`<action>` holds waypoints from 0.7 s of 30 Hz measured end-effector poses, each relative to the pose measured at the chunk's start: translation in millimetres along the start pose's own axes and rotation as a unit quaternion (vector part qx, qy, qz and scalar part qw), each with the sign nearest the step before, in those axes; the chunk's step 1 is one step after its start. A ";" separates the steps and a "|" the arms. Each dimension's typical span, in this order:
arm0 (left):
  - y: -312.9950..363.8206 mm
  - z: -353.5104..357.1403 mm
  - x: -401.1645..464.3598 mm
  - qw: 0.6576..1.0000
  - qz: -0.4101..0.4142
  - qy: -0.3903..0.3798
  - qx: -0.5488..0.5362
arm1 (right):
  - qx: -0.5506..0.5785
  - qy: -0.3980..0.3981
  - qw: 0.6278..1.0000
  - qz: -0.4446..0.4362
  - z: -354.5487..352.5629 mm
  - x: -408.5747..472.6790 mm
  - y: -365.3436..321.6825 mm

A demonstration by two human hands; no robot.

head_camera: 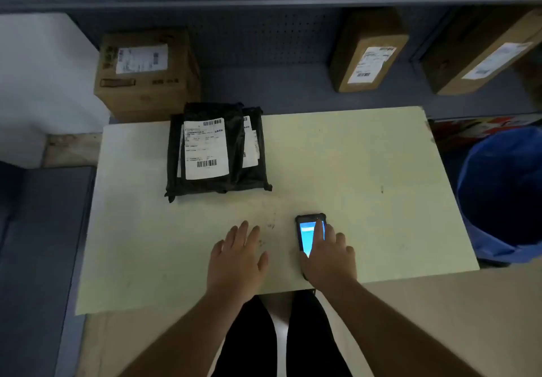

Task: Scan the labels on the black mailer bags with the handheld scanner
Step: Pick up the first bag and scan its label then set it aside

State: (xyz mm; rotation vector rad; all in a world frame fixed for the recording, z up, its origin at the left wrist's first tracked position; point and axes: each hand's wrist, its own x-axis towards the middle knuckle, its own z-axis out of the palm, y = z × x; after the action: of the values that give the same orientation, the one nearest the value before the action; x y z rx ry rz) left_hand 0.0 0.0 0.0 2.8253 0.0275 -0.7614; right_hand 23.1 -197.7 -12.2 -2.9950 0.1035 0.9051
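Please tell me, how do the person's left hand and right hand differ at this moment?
The left hand lies flat on bare table, touching no object; the right hand rests on the handheld scanner, covering its lower part. The left hand's fingers are spread on the surface, while the right hand's forefinger lies across the lit screen. Both are bare, palm down, near the table's front edge, away from the black mailer bags.

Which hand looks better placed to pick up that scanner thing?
The right hand: it already lies over the handheld scanner, a finger on its lit screen. The left hand rests flat on the table, nearer the black mailer bags.
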 end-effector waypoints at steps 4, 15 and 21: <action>-8.3 10.2 2.3 1.000 0.021 0.013 0.007 | 0.076 -0.005 0.994 0.073 10.7 6.5 -1.8; -27.4 19.1 0.7 0.999 0.022 0.014 0.024 | 0.142 -0.017 0.980 0.139 32.1 19.3 -10.8; -34.5 18.8 -1.3 0.999 0.017 0.012 0.032 | 0.159 -0.011 0.974 0.164 34.2 21.2 -13.6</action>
State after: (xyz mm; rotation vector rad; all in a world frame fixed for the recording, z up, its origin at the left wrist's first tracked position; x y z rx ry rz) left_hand -13.0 29.8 -22.1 2.8874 -0.0432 -0.7343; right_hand 22.7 -184.5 -52.5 -2.7090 0.6894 0.8460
